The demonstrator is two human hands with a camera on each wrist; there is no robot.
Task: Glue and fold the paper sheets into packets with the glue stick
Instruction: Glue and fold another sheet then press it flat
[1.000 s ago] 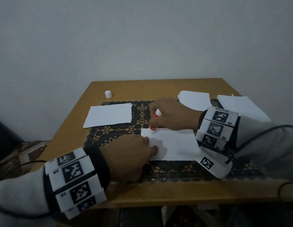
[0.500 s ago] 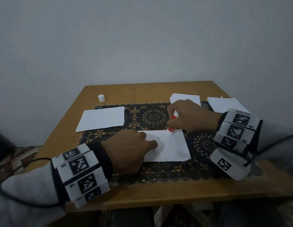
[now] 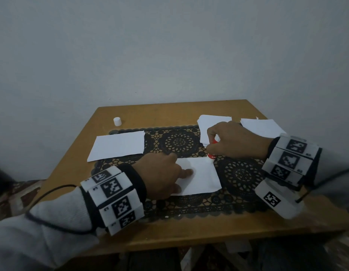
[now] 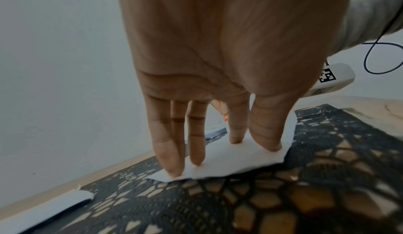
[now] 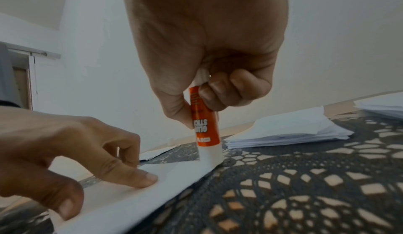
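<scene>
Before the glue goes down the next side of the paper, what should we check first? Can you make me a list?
1. Left hand presses the paper sheet flat: ok.
2. Right hand grips the glue stick: ok.
3. Glue tip touches the sheet's far right corner: ok.
4. White cap is off, set aside on the table: ok.
5. Glue already laid along the far edge: cannot tell.

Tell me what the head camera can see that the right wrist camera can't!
Only the head view shows the little white cap standing on the table and the single sheet lying at the left. Only the right wrist view shows the glue stick label up close, with its tip on the paper's corner. Both show the left hand pressing the paper flat and the right hand gripping the glue stick.
</scene>
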